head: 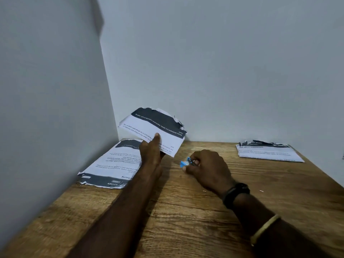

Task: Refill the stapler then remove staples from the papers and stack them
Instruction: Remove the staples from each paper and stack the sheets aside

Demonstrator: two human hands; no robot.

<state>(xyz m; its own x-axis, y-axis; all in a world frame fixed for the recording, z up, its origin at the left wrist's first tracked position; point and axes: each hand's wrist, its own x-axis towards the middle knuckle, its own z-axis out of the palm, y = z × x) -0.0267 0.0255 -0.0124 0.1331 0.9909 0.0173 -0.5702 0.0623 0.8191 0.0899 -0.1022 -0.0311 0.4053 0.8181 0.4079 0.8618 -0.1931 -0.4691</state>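
Note:
My left hand [151, 151] holds a torn printed sheet [154, 127] with a dark header band, lifted above the table near the wall corner. Under it, a stack of similar papers [111, 164] lies flat at the table's left edge. To the right of the lifted sheet my right hand [206, 168] rests low over the wood, fingers closed on a small blue tool [185, 163] with a metal part; I cannot tell whether it is the stapler or a staple remover. A second pile of papers [268, 151] lies at the far right of the table.
The wooden table [186, 211] sits in a corner between a left wall [46, 108] and a back wall [223, 71]. Two tiny pale specks, perhaps loose staples [261, 191], lie on the wood right of my wrist. My right wrist carries a black band and a gold bangle.

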